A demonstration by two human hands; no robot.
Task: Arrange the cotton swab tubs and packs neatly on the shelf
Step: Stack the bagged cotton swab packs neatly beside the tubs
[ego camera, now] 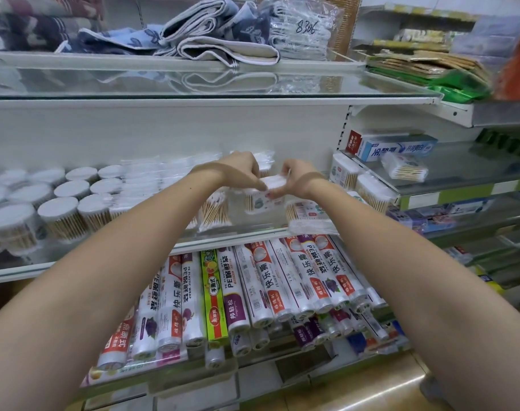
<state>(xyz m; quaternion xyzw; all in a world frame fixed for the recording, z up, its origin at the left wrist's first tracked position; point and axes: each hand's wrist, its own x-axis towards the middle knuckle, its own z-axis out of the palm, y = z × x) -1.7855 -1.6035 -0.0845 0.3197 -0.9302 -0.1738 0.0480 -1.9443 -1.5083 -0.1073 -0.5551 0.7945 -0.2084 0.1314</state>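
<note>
Round tubs [60, 203] in rows at shelf [104, 259] left, stood upright. Left hand [241, 170] and right hand [294, 180] both pinching 1 swab pack [272, 183], held above loose packs [215, 209] mid-shelf. Best set down flush beside neighbours, sticks vertical, label forward. Readable: "8306" on bag [303, 28] above; "PE PLASTIC WRAP" on rolls [223, 280] below.

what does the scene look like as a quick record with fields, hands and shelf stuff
left hand: left hand pinches the swab pack
right hand: right hand holds the same pack, fingers under it
pack position: raised above the middle shelf
left of the hands: round swab tubs in rows
shelf above: folded towels
shelf below: plastic wrap rolls
</note>
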